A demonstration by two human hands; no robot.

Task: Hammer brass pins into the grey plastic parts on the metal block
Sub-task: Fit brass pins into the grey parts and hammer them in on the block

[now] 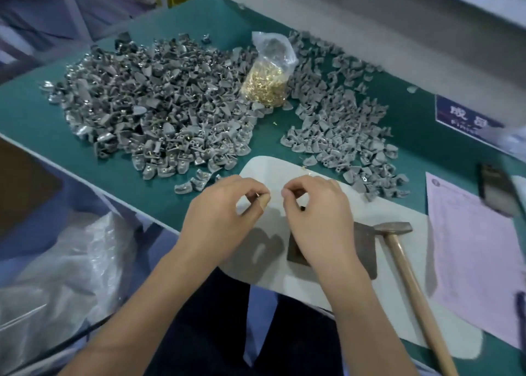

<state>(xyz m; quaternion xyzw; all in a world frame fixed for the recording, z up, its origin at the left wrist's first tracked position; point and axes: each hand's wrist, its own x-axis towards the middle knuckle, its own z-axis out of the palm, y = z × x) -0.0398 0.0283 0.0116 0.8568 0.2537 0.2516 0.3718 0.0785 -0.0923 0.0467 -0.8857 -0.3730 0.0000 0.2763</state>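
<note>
My left hand (225,210) pinches a small brass pin (258,195); my right hand (316,213) has its fingers curled around something I cannot make out. Both hover above the metal block (365,241) on the tabletop (34,113), hammer (398,233) beside it, grey plastic parts (159,108) heaped beyond.

1. Hands: two, the left hand (225,204) and the right hand (316,210).
2. Hammer (407,264): one.
3. Metal block (365,244): one.
4. Bag of brass pins (267,82): one.
5. Grey plastic parts: two heaps, the left heap (148,108) and the right heap (341,130); too many to count.
6. Pink paper sheet (478,261): one.
</note>
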